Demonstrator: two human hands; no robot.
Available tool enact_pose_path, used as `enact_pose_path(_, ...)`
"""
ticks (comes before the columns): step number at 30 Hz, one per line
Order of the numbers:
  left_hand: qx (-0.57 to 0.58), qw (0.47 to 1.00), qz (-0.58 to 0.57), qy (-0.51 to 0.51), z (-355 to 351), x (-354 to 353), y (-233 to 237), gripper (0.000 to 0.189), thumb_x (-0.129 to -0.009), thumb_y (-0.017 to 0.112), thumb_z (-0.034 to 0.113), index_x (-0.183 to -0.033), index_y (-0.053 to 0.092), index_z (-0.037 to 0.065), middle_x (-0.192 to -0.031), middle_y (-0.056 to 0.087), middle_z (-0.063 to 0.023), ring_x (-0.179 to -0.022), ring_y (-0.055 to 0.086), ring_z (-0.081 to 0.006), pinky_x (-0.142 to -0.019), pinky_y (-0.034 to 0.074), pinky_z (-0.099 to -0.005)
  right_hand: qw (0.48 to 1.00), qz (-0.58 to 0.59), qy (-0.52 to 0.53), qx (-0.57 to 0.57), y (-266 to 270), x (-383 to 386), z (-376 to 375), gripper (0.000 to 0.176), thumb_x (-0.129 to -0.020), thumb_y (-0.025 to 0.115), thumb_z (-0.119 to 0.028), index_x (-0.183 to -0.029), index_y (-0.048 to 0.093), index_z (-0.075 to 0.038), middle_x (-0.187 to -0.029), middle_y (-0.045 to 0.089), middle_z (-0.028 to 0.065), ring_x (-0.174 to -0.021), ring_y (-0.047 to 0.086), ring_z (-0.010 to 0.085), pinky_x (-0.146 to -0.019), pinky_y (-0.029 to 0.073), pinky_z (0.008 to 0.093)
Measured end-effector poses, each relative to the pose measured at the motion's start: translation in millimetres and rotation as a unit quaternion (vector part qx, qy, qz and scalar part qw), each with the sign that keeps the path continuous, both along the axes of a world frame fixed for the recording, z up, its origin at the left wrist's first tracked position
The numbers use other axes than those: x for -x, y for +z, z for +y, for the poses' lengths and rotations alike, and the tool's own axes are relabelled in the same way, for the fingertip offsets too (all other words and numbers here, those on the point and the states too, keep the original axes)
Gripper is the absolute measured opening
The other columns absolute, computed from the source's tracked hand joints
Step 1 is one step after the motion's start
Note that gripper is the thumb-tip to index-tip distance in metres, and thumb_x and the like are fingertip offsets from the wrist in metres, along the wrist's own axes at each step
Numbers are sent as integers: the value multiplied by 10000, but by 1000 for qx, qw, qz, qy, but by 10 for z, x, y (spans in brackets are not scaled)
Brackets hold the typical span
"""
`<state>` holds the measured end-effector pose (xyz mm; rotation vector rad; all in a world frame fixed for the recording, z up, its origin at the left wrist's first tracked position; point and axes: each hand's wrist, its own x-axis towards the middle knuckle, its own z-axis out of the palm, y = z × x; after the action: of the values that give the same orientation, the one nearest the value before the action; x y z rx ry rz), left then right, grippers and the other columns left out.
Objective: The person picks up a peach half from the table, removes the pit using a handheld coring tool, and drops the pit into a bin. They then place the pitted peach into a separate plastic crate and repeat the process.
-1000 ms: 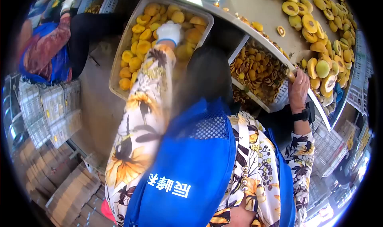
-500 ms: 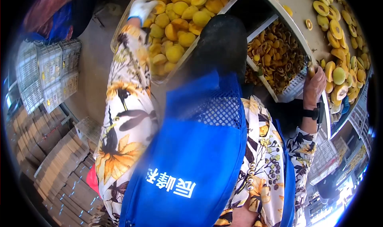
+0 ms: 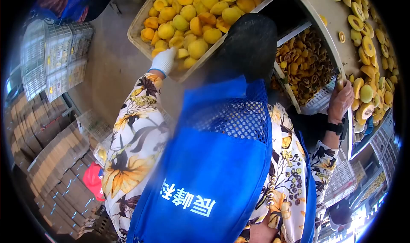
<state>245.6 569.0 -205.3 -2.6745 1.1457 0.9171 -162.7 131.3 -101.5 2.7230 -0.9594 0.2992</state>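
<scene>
My left hand [image 3: 164, 61], in a white glove with a blue cuff, is at the near left corner of a pale plastic tray [image 3: 133, 34]. Its fingers curl against the yellow peaches [image 3: 197, 49] heaped there, some whole-looking and some cut in half; whatever is in the fingers is hidden. At the table edge, my bare right hand [image 3: 339, 101] is wrapped round a small tool with a brown handle [image 3: 340, 84]. Halved peaches with hollow centres [image 3: 366, 46] lie on the table beyond that hand.
A white crate [image 3: 321, 97] of small orange-brown fruit pieces [image 3: 301, 57] stands under the table's curved edge [image 3: 318, 18]. My dark-covered knee [image 3: 250, 42] is between tray and crate. Left are stacked white crates [image 3: 57, 67] and flattened cardboard [image 3: 60, 157]. Another person's blue clothing [image 3: 70, 3] shows upper left.
My left hand has come from the far left part of the tray back to its near corner. My right hand keeps its place at the table edge. The whole view has shifted slightly.
</scene>
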Motion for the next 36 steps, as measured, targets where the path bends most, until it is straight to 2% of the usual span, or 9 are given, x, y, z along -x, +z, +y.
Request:
enact_pose_path(3, -23, 999, 32, -24, 193, -14, -79, 451, -735, 657, 258, -1111, 501, 63, -945, 614, -220, -896, 593, -394, -764, 475, -438, 1000, 6, -11, -2, -9, 9, -1, 466, -792, 639, -112, -1195, 419, -29, -1047, 552, 153, -957, 532, 330, -829, 419, 420)
enact_pose_path(4, -47, 998, 33, 22, 95, 98, 163, 243, -837, 491, 202, -1033, 540, 66, -964, 608, -239, -922, 584, -396, -778, 471, -452, 1000, 9, -15, -6, -13, 5, -1, 460, -795, 637, -114, -1192, 422, -26, -1046, 554, 153, -955, 533, 332, -826, 421, 421)
enact_pose_path(7, -98, 995, 26, 19, 82, 155, 88, 479, -698, 683, 270, -1086, 502, 56, -948, 614, -229, -895, 590, -404, -747, 477, -451, 1000, 2, 3, 7, -5, -6, 0, 437, -804, 632, -120, -1180, 430, -24, -1038, 559, 155, -948, 536, 336, -815, 427, 421)
enact_pose_path(22, -108, 993, -27, 44, -102, 251, -502, 168, -828, 528, 149, -933, 619, 55, -997, 638, -185, -924, 617, -342, -751, 506, -427, 1000, 5, -7, -9, -41, 18, -76, 485, -797, 649, -121, -1203, 401, -29, -1063, 546, 164, -987, 531, 343, -836, 417, 432)
enact_pose_path(23, -29, 999, -28, 17, 266, 59, -1073, 206, -794, 569, 167, -960, 627, 60, -972, 643, -181, -916, 619, -340, -739, 503, -426, 1000, 3, 2, -1, -9, 1, -74, 486, -795, 651, -122, -1202, 402, -29, -1062, 545, 164, -989, 529, 342, -835, 418, 430)
enact_pose_path(26, -88, 984, 154, 3, -65, -190, -357, 333, -731, 649, 238, -992, 633, 31, -781, 651, -163, -734, 638, -298, -618, 496, -398, 1000, 7, 24, -2, -1, 49, -31, 485, -793, 653, -123, -1199, 405, -31, -1058, 544, 161, -998, 526, 338, -836, 420, 422)
enact_pose_path(29, -21, 950, 171, 259, -275, -87, 75, 295, -783, 648, 240, -965, 622, 9, -677, 611, -114, -524, 577, -201, -448, 451, -322, 1000, 10, 9, 6, -6, 12, -5, 488, -790, 655, -119, -1200, 405, -31, -1059, 545, 162, -988, 529, 337, -836, 420, 421)
enact_pose_path(31, -18, 986, 125, 111, -217, -92, -179, 352, -784, 682, 272, -1000, 602, 5, -798, 635, -156, -743, 619, -271, -651, 493, -369, 1000, 8, 10, 8, -16, 7, -12, 492, -788, 658, -125, -1198, 405, -26, -1056, 546, 161, -973, 531, 333, -828, 422, 420)
enact_pose_path(36, 54, 990, 50, 120, -312, 152, -283, 364, -759, 680, 284, -1011, 607, 32, -957, 634, -213, -938, 592, -372, -792, 472, -419, 1000, 15, 2, 9, -27, 35, -20, 489, -794, 652, -135, -1200, 405, -18, -1057, 545, 160, -978, 526, 333, -830, 420, 425)
